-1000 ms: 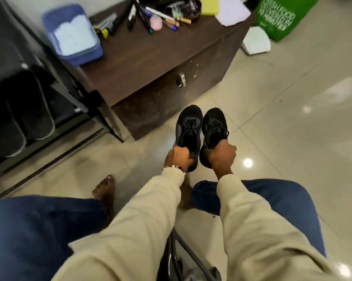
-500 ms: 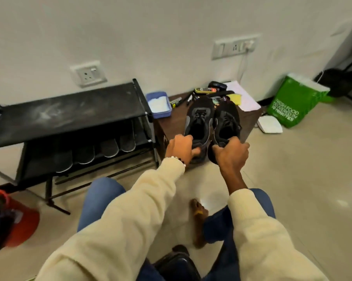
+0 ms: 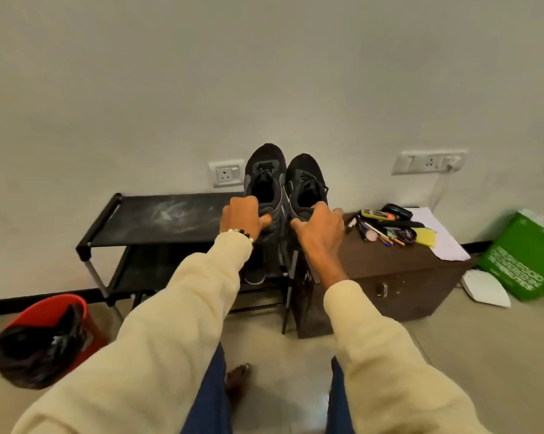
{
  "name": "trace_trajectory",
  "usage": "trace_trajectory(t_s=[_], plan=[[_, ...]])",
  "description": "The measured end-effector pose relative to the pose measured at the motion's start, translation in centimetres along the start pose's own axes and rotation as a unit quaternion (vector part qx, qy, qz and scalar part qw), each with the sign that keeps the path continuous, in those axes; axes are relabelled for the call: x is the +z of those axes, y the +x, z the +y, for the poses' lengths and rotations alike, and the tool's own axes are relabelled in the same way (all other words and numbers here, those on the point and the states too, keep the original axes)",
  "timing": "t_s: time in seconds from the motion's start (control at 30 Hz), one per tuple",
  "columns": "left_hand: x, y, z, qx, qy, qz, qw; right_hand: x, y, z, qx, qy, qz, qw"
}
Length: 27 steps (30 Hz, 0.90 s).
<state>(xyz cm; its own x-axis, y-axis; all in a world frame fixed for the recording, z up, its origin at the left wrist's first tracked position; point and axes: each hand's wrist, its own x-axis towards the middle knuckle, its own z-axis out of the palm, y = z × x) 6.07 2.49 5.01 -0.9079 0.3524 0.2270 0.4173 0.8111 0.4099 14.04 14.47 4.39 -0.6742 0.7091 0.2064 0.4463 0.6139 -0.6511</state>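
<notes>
Two black sneakers are held up side by side in front of the wall, toes pointing up and away. My left hand point(image 3: 242, 217) grips the heel of the left sneaker point(image 3: 265, 173). My right hand point(image 3: 319, 228) grips the heel of the right sneaker point(image 3: 305, 180). Both shoes hang over the right end of a black shoe rack point(image 3: 158, 219), just above its top shelf. Cream sleeves cover both my arms, and a bead bracelet sits on my left wrist.
A dark brown cabinet point(image 3: 399, 270) stands right of the rack, with pens, a yellow pad and paper on top. A green bag point(image 3: 525, 264) and a white object point(image 3: 483, 288) lie at the right. A red bin point(image 3: 50, 333) with a black liner stands at the lower left.
Both hands have lifted the pair of sneakers from near the floor to above the shoe rack. The view has tilted up from the floor toward the wall.
</notes>
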Motion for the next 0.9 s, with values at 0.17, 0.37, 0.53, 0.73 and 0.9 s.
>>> trace_trajectory(t_s=[0.17,0.37,0.53,0.73,0.9], plan=[[-0.8,3.2,-3.3,-0.048,0.020,0.011,0.999,3.3,2.9,-3.3,-0.061,0.000,-0.035,0.998],[0.9,6.5,-6.7,-0.091,0.046,-0.011,0.995,8.4,5.8,-4.3,-0.080,-0.015,-0.064,0.995],[3.5,7.5,-7.9,-0.100,0.053,-0.033,0.993,11.5,7.0,-3.3,-0.078,-0.034,-0.078,0.993],[6.0,7.8,-8.1,-0.106,0.047,-0.032,0.993,13.0,8.0,-2.0,-0.082,-0.056,-0.101,0.990],[6.1,8.3,-7.9,-0.095,0.056,-0.031,0.993,13.5,8.1,-2.0,-0.100,-0.067,-0.104,0.987]])
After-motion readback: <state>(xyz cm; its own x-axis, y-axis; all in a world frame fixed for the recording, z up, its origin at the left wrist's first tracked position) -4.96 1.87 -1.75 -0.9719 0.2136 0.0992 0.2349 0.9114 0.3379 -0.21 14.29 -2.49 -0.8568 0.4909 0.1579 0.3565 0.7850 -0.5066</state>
